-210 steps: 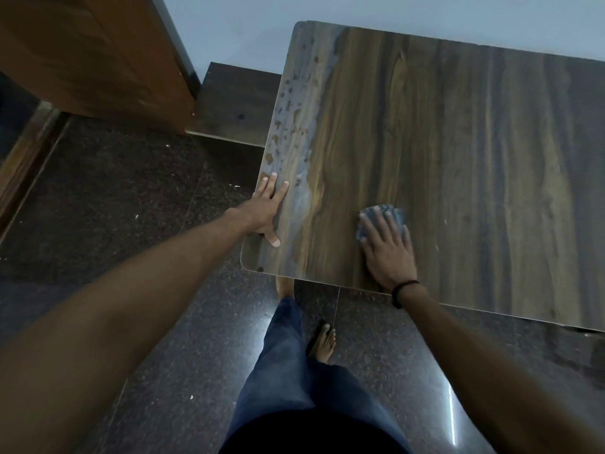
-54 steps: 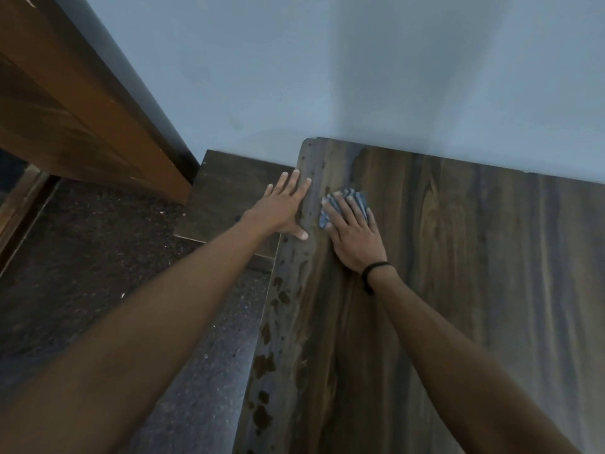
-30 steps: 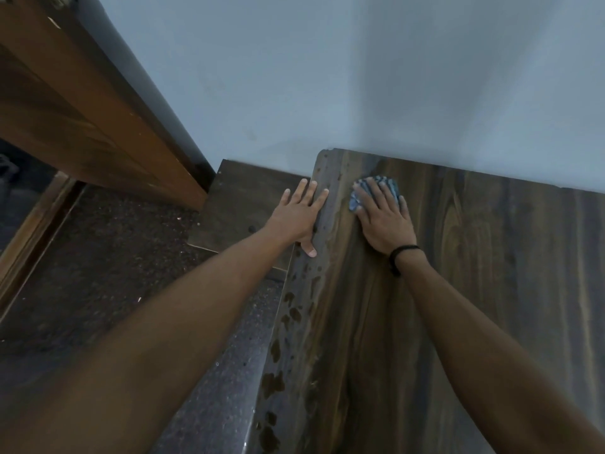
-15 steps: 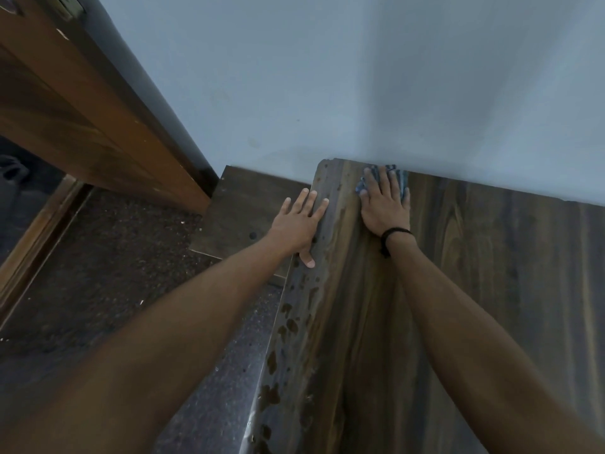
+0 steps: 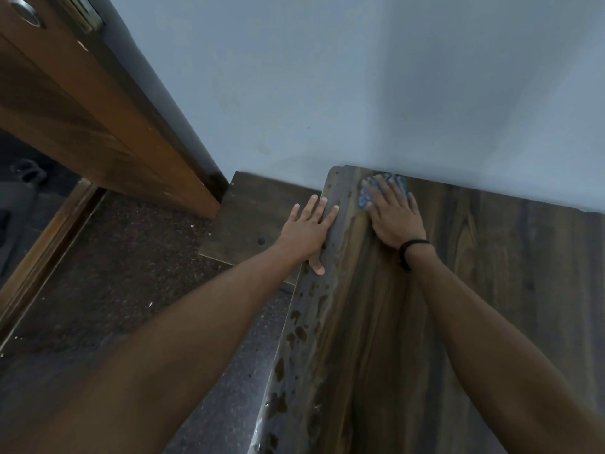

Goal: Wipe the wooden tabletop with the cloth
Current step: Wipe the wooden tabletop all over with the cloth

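One cloth (image 5: 366, 195), blue-grey, lies at the far left corner of the wooden tabletop (image 5: 474, 290), close against the wall (image 5: 360, 93). One right hand (image 5: 394, 217) covers most of it, palm down and flat, fingers extended and slightly spread, pressing the cloth onto the surface; a black band (image 5: 409, 252) circles the wrist. One left hand (image 5: 309, 232) rests flat and unclenched along the tabletop's left edge, fingers extended, thumb on the top surface, grasping nothing. Both forearms reach forward nearly straight. Dark blotches (image 5: 296, 335) run along the left edge. A lower dark wooden surface (image 5: 252, 211) sits just beside that edge, and a wooden door (image 5: 82, 109) stands further left.
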